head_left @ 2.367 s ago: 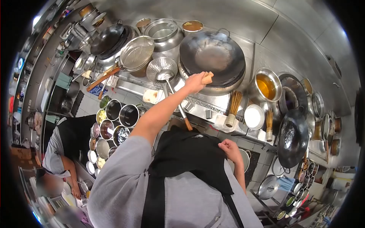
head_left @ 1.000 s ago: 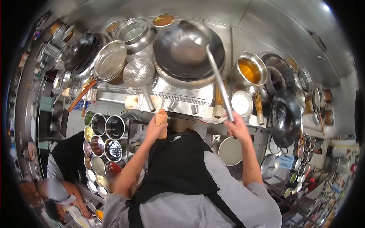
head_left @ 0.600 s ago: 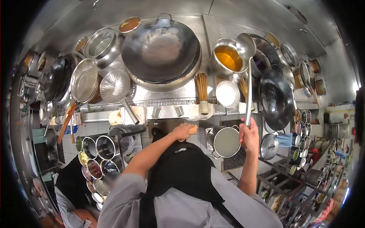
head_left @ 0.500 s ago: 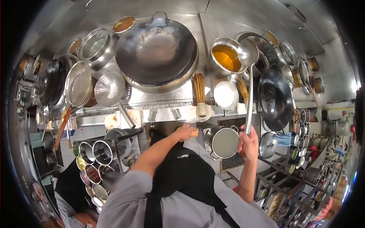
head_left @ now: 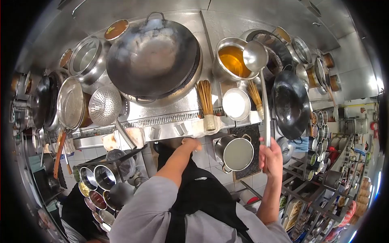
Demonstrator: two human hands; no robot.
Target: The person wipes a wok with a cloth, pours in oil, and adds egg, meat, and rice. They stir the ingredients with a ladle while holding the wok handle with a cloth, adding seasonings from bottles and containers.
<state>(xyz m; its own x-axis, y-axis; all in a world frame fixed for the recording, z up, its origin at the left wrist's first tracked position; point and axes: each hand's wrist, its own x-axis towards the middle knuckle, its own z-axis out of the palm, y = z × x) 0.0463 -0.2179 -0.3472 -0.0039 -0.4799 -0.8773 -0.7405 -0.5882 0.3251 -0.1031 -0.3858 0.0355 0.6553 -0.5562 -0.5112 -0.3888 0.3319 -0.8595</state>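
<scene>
My right hand [head_left: 270,158] is closed around the handle of a long steel ladle [head_left: 255,56], which points away from me. The ladle's bowl overlaps the right rim of a steel pot of amber oil [head_left: 231,60] in this view. At the front edge of the stove, below the control knobs, is my left hand [head_left: 191,144], its fingers mostly turned out of sight and slightly smeared. A big dark wok [head_left: 152,56] sits on the burner ahead of it. Between the hands, lower down, stands a pot of cloudy liquid [head_left: 238,154].
Two bamboo brushes [head_left: 206,99] and a bowl of white contents [head_left: 236,104] stand along the stove front. A perforated skimmer [head_left: 105,106] and a mesh strainer [head_left: 71,103] lie at left. Another black wok [head_left: 290,105] is at right. Ingredient tins [head_left: 106,177] fill a rack beside a co-worker [head_left: 75,208].
The view has shifted, so the stove and woks sit further left. My right hand keeps the ladle, its bowl still by the oil pot. My left hand remains at the stove's front edge.
</scene>
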